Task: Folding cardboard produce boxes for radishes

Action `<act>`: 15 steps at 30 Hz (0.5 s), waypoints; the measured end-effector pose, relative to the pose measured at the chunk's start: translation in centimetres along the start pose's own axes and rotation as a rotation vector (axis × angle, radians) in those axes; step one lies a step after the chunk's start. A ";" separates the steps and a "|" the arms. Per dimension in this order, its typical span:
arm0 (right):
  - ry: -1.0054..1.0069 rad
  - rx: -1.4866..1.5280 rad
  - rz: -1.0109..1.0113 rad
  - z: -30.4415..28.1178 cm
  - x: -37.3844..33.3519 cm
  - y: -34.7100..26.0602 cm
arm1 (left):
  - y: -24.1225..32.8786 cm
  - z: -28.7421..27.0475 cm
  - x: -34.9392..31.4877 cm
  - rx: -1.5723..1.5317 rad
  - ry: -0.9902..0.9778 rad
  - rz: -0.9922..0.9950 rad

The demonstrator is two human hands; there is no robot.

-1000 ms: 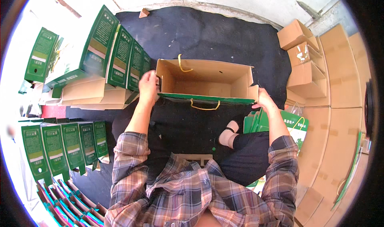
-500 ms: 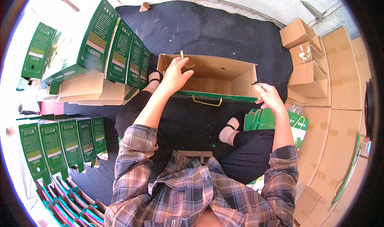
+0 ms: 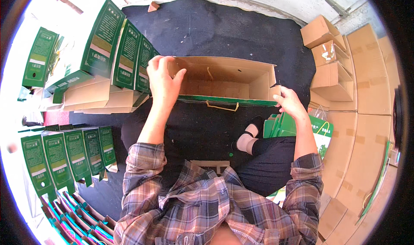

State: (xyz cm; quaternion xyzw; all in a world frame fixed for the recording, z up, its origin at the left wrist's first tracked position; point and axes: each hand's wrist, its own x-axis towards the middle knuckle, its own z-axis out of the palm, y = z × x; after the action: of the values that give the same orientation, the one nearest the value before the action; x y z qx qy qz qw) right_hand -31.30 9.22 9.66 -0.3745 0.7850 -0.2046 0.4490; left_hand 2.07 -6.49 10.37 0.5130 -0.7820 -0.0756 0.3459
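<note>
An open-topped green gift box (image 3: 263, 75) of cardboard stands before me, its brown inside facing up. A yellow cord handle (image 3: 222, 108) hangs on its near green side, and another yellow cord (image 3: 209, 73) shows against the far inner wall. At the box's left end my left hand (image 3: 164, 80) grips the end wall, thumb on the inner side and fingers curled over the outside. My right hand (image 3: 290, 102) pinches a small flap at the near right corner between thumb and fingers. The box's bottom is partly in shadow.
Green boxes (image 3: 101, 42) stand at the upper left, with a row of similar ones (image 3: 77, 154) below. Folded cartons (image 3: 82, 217) fill the lower left. Flattened green boxes (image 3: 297, 128) lie by my right knee. Brown cartons (image 3: 330, 79) line the right. Black cloth (image 3: 215, 29) covers the floor.
My left hand has let go of the cord at the far wall and moved left to the box's end. The cord now hangs inside. My right hand stays at the right corner.
</note>
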 end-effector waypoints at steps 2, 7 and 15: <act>-0.003 -0.010 -0.023 0.1 0.1 0.1 | -1.6 0.3 -0.4 -0.002 -0.093 -0.126; 0.009 -0.036 -0.067 0.3 0.3 -0.1 | -3.0 1.7 -1.8 -0.071 -0.391 -0.205; 0.184 -0.059 -0.286 0.8 1.8 1.6 | -3.2 1.7 -1.0 -0.008 -0.519 -0.158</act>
State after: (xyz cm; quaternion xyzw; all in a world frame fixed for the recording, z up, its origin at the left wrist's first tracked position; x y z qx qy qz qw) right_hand -31.81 8.86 7.13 -0.4751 0.7672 -0.2767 0.3303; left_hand 3.66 -7.49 7.12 0.5345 -0.8018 -0.2341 0.1290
